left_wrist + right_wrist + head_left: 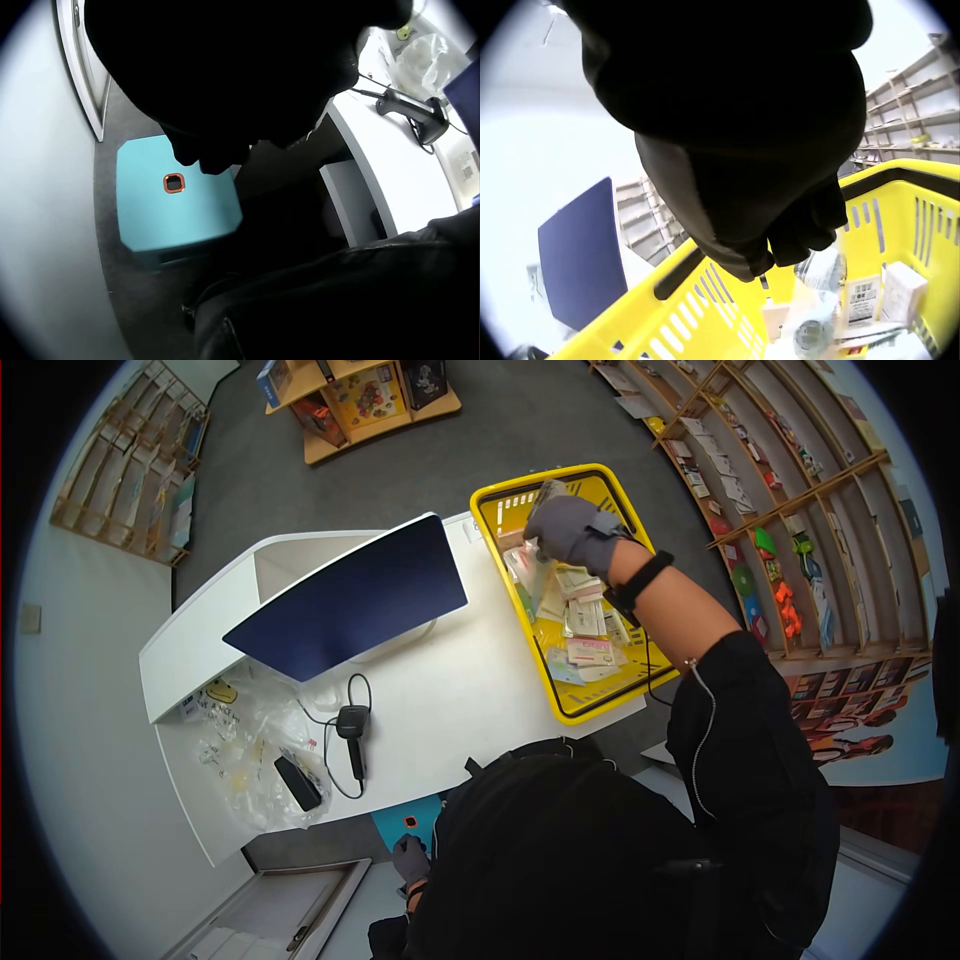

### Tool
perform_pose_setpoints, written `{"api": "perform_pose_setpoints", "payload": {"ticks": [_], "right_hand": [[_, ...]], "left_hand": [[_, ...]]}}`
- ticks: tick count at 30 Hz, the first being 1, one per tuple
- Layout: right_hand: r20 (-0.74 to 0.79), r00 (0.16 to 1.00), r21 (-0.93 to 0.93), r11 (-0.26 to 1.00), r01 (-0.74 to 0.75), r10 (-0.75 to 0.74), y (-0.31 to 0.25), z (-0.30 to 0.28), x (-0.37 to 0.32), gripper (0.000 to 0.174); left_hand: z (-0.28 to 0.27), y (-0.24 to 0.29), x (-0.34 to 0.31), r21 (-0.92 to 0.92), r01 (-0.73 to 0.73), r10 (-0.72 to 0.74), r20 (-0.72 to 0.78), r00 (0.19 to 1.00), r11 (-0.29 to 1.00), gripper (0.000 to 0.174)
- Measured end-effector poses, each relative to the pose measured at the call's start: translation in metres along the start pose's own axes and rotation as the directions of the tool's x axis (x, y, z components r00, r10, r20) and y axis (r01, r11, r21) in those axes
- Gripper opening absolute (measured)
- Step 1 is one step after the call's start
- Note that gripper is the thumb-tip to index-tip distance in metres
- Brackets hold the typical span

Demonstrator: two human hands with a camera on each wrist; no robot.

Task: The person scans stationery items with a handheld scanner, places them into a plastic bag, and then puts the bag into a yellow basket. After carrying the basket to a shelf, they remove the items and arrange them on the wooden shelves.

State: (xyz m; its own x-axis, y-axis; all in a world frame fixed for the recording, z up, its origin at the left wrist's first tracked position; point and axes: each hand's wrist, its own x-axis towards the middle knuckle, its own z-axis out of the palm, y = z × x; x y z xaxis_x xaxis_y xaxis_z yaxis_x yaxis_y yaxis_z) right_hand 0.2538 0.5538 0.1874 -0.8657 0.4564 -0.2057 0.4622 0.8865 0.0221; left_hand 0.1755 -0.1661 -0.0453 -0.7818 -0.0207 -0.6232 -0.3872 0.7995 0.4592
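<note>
My right hand (pixel 575 532), in a grey glove, is over the far end of a yellow shopping basket (pixel 557 698). Its fingers curl downward in the right wrist view, pinching a clear plastic packet (pixel 815 319) that hangs just below the fingertips. Flat paper-and-plastic packets (pixel 590 652) lie in the basket, and small white boxes (pixel 904 291) stand against its far side. Low beside the body, my left hand (pixel 410 859) hangs loosely curled with nothing in it, over a turquoise stool (pixel 142 210) with an orange-rimmed hole.
The basket sits on a white counter (pixel 440 695). A monitor (pixel 355 600), a handheld barcode scanner (pixel 352 725), a black box-like device (pixel 298 783) and crumpled clear plastic bags (pixel 240 750) share it. Shelves of goods (pixel 770 510) line the right wall, and a wooden display stand (pixel 365 410) is beyond.
</note>
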Motion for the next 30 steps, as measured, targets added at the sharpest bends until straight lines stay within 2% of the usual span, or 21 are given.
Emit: {"api": "perform_pose_setpoints", "payload": {"ticks": [1,2,5,6,8,9,11,13,15,16,17,19,21,22,23,25,27,28,30], "right_hand": [[-0.016,0.998,0.179,0.983,-0.049,0.053,0.010,0.000,-0.018,0.030],[-0.017,0.998,0.180,0.982,-0.060,0.064,0.018,0.003,-0.037,0.030],[-0.092,0.965,0.481,0.859,-0.174,0.247,0.016,0.008,-0.106,0.031],[-0.095,0.946,0.550,0.809,-0.210,0.310,0.008,0.002,-0.133,0.031],[-0.210,0.901,0.607,0.773,-0.184,0.379,0.006,0.022,-0.174,0.030],[-0.210,0.898,0.611,0.769,-0.187,0.385,-0.002,0.028,-0.192,0.030],[-0.214,0.816,0.728,0.645,-0.233,0.537,-0.020,0.039,-0.220,0.029],[-0.234,0.804,0.751,0.627,-0.208,0.546,-0.034,0.061,-0.232,0.028],[-0.270,0.790,0.783,0.603,-0.152,0.550,-0.045,0.081,-0.238,0.026],[-0.275,0.793,0.781,0.607,-0.146,0.544,-0.048,0.084,-0.238,0.026],[-0.271,0.787,0.764,0.621,-0.174,0.554,-0.050,0.086,-0.238,0.026],[-0.272,0.783,0.722,0.657,-0.218,0.560,-0.054,0.088,-0.236,0.026],[-0.285,0.791,0.698,0.683,-0.216,0.542,-0.053,0.093,-0.236,0.026],[-0.286,0.792,0.681,0.696,-0.229,0.540,-0.052,0.094,-0.235,0.027],[-0.235,0.805,0.687,0.679,-0.259,0.545,-0.052,0.093,-0.234,0.028],[-0.183,0.823,0.691,0.666,-0.281,0.537,-0.052,0.091,-0.232,0.032],[-0.187,0.848,0.685,0.684,-0.250,0.496,-0.056,0.093,-0.229,0.035],[-0.161,0.849,0.690,0.672,-0.268,0.504,-0.056,0.093,-0.227,0.034],[-0.105,0.832,0.697,0.638,-0.328,0.544,-0.051,0.094,-0.230,0.034]], "left_hand": [[-0.001,0.002,0.001,0.003,-0.007,0.007,0.006,1.000,1.000,0.031],[-0.002,0.004,0.002,-0.012,0.010,-0.010,0.017,1.000,1.000,0.031],[-0.007,0.016,0.010,-0.025,0.036,-0.036,0.036,0.999,0.999,0.032],[-0.006,0.014,0.021,-0.069,-0.013,0.013,-0.002,1.000,0.998,0.031],[-0.007,0.014,0.040,-0.157,-0.116,0.104,-0.081,0.991,0.981,0.029],[-0.013,0.032,0.035,-0.152,-0.122,0.111,-0.082,0.990,0.981,0.029],[-0.027,0.082,0.027,-0.086,-0.270,0.248,-0.210,0.946,0.959,0.028],[-0.038,0.124,0.033,-0.203,-0.317,0.272,-0.220,0.937,0.926,0.029],[-0.052,0.201,0.006,-0.251,-0.454,0.405,-0.226,0.886,0.855,0.029],[-0.063,0.239,-0.009,-0.289,-0.523,0.490,-0.183,0.853,0.802,0.027],[-0.076,0.276,-0.025,-0.331,-0.582,0.570,-0.146,0.809,0.742,0.025],[-0.100,0.340,-0.068,-0.355,-0.728,0.748,-0.109,0.655,0.586,0.020],[-0.130,0.390,-0.127,-0.219,-0.943,0.964,-0.032,0.265,0.252,0.027],[-0.144,0.417,-0.160,-0.232,-0.972,0.999,0.031,0.027,0.033,0.026],[-0.159,0.436,-0.191,-0.247,-0.953,0.974,0.093,-0.206,-0.177,0.024],[-0.188,0.447,-0.238,-0.152,-0.916,0.874,0.277,-0.399,-0.371,0.019],[-0.199,0.437,-0.295,-0.021,-0.993,0.976,0.184,-0.115,-0.113,0.012],[-0.215,0.437,-0.303,-0.004,-0.995,0.983,0.160,-0.095,-0.096,0.012],[-0.236,0.439,-0.310,-0.036,-0.963,0.930,0.251,-0.268,-0.268,0.047]]}}
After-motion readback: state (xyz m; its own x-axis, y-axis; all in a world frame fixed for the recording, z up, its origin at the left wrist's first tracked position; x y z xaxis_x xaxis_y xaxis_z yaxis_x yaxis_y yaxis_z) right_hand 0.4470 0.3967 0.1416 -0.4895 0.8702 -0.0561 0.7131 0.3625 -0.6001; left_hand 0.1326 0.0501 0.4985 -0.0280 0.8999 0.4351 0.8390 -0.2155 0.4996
